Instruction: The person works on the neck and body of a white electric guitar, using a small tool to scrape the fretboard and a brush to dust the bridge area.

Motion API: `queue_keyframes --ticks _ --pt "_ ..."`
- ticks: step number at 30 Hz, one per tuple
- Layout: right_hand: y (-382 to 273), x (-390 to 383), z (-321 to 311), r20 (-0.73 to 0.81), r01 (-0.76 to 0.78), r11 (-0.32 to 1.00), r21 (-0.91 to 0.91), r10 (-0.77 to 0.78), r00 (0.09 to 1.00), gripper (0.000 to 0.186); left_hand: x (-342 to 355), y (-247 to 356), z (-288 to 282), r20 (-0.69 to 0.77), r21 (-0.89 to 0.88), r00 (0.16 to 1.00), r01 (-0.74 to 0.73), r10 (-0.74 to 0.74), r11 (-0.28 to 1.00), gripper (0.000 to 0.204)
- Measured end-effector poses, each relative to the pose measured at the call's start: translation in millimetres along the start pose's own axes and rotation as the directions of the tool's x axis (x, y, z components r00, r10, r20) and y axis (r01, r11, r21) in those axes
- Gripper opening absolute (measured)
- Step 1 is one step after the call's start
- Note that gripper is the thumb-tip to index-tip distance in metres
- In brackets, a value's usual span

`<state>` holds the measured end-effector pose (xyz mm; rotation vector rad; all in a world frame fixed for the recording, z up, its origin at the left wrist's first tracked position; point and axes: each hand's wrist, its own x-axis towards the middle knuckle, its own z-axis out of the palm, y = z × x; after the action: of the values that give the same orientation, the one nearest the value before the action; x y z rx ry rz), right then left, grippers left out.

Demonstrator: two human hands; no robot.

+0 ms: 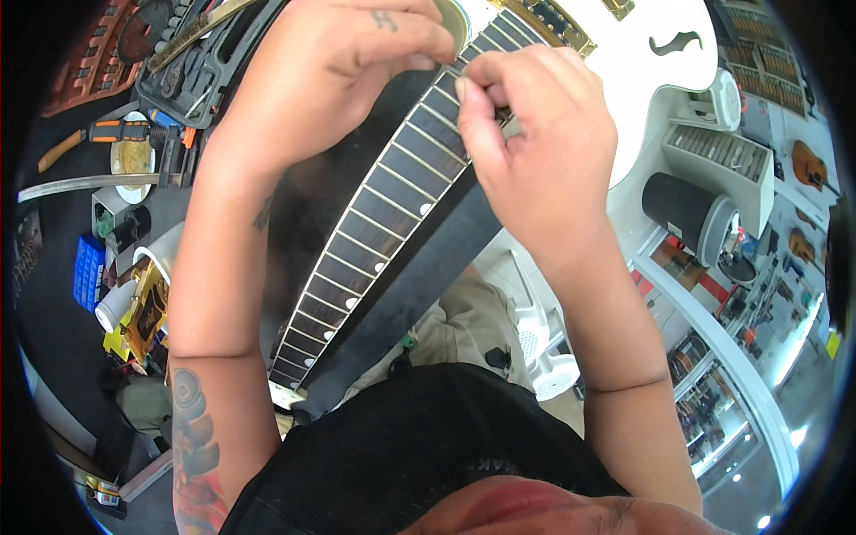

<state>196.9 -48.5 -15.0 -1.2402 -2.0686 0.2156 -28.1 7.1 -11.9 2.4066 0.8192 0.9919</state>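
Nearest, the black shirt (428,419), and just past it the guitar neck (364,230) slants away. Here come the hands, right hand (546,134) and left hand (379,45), fingers curled in at the far frets; can't tell whether either grip pinches anything. Beyond: white guitar body (651,53), then a brown guitar (808,166).

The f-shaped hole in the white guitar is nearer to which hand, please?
Right: the right hand is over the fretboard, lower left of the f-shaped hole; the left hand is farther left, by the fretboard's left edge.
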Motion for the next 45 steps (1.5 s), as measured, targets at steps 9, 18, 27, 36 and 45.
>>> queue_keyframes --ticks 9,18,27,36,45 --pt "-3.2 -2.4 1.4 -0.009 0.038 0.999 0.017 -0.038 0.999 0.019 -3.4 -1.5 2.1 -0.057 -0.118 0.998 0.029 -0.036 0.993 0.014" --pt "-1.0 2.1 0.1 -0.006 0.021 0.999 0.027 -0.021 1.0 0.015 -10.8 -9.5 3.7 -0.023 -0.122 0.998 0.052 -0.055 0.991 0.014" --pt "-6.7 -0.2 -2.8 -0.016 0.042 0.998 0.043 -0.041 0.999 0.018 -8.8 6.1 -6.0 -0.021 -0.082 0.999 0.048 -0.05 0.996 0.015" --pt "-9.6 -0.9 -2.9 0.002 -0.071 0.997 0.037 0.071 0.998 0.019 -1.1 3.3 -4.8 0.01 0.004 1.0 0.002 -0.002 1.0 0.019" --pt "-6.5 -1.1 -2.1 0.016 -0.042 0.997 0.063 0.041 0.999 0.019 -1.0 5.2 -2.7 -0.009 -0.041 1.0 0.024 -0.025 0.999 0.019"
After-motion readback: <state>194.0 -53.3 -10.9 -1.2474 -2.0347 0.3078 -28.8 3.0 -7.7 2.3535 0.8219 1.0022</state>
